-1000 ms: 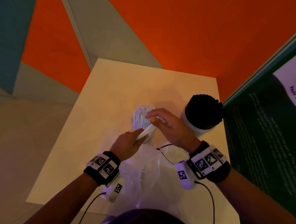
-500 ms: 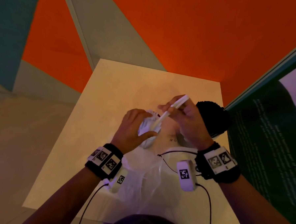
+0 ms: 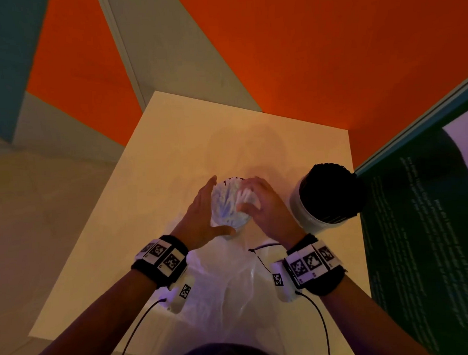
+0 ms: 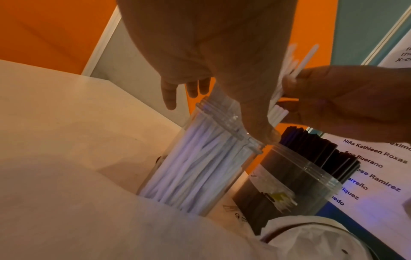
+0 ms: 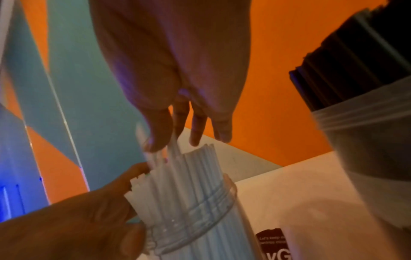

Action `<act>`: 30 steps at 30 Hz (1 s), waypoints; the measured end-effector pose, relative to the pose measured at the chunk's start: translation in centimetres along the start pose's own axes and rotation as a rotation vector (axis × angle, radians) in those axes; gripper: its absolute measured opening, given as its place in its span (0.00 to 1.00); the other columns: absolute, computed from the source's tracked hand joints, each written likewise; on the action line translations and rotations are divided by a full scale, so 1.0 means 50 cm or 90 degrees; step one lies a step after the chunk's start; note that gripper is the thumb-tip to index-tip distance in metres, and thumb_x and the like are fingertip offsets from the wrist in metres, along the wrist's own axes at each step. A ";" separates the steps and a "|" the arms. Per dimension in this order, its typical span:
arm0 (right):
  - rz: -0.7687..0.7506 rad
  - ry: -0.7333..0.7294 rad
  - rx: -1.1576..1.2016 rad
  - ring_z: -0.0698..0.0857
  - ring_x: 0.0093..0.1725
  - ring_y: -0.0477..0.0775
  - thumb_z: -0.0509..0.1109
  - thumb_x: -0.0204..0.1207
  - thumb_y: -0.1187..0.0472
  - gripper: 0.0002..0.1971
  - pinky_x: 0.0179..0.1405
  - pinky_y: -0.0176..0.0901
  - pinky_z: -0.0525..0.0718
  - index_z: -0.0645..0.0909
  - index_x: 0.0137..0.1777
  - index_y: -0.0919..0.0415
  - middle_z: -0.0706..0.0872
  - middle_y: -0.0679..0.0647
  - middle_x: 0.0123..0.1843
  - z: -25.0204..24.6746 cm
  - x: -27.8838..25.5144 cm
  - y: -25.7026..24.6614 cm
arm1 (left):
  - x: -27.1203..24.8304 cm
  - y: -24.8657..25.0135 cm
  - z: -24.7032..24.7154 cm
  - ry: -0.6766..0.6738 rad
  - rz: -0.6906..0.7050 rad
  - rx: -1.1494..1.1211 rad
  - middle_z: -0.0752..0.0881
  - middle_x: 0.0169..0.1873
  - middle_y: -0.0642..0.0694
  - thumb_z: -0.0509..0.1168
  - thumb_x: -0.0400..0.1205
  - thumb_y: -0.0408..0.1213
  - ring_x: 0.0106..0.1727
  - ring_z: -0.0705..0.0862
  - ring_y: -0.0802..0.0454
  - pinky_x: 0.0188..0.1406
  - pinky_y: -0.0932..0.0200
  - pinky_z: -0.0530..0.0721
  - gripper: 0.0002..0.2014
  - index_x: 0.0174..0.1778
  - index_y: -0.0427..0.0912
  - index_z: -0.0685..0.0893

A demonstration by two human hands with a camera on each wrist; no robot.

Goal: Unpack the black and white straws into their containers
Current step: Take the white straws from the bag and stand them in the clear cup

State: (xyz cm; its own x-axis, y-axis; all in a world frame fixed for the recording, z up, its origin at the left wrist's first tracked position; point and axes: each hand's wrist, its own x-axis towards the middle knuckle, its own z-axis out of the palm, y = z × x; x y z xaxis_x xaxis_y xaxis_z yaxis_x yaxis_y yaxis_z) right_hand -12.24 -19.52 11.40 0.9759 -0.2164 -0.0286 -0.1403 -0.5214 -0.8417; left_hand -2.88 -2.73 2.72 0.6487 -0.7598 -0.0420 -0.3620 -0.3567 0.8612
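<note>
While the left hand (image 3: 202, 214) cups the near-left side of the clear jar (image 4: 200, 167), fingers straight along the wall and thumb at its threaded rim, the right hand (image 3: 264, 205) arches over the jar's mouth, thumb and fingers pinching a few white straws (image 4: 286, 82) above the packed bundle of white straws already standing inside. Just right of it on the pale table (image 3: 172, 153) stands the second jar (image 3: 308, 214), crammed with black straws (image 3: 328, 191). A crumpled plastic bag (image 3: 233, 291) lies between the forearms.
</note>
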 end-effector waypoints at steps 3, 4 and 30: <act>-0.002 -0.066 -0.053 0.61 0.76 0.45 0.75 0.72 0.68 0.24 0.68 0.15 0.53 0.76 0.67 0.66 0.69 0.57 0.74 -0.004 -0.010 0.015 | -0.009 -0.012 -0.003 -0.006 -0.018 -0.019 0.48 0.79 0.68 0.73 0.57 0.73 0.80 0.51 0.64 0.78 0.54 0.57 0.61 0.75 0.75 0.35; 0.006 -0.073 -0.061 0.57 0.78 0.44 0.76 0.72 0.67 0.27 0.70 0.18 0.52 0.74 0.71 0.63 0.67 0.55 0.77 -0.008 -0.014 0.020 | -0.014 -0.017 -0.006 -0.011 -0.032 -0.013 0.49 0.80 0.65 0.73 0.55 0.74 0.79 0.52 0.65 0.78 0.54 0.57 0.62 0.76 0.74 0.36; 0.112 -0.335 -0.425 0.81 0.66 0.60 0.57 0.81 0.62 0.15 0.67 0.51 0.76 0.81 0.62 0.62 0.84 0.59 0.64 0.298 -0.206 0.117 | -0.215 0.071 0.029 -0.271 -0.046 0.190 0.84 0.44 0.44 0.65 0.82 0.39 0.41 0.80 0.48 0.44 0.52 0.79 0.07 0.43 0.41 0.76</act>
State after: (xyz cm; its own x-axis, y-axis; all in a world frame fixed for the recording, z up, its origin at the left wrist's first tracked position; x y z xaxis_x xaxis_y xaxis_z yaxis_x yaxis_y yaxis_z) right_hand -20.62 -8.05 -1.24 0.8585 -0.0155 -0.5126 -0.2039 -0.9274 -0.3135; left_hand -12.13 3.39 5.50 0.3725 -0.8591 -0.3511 -0.5412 -0.5084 0.6699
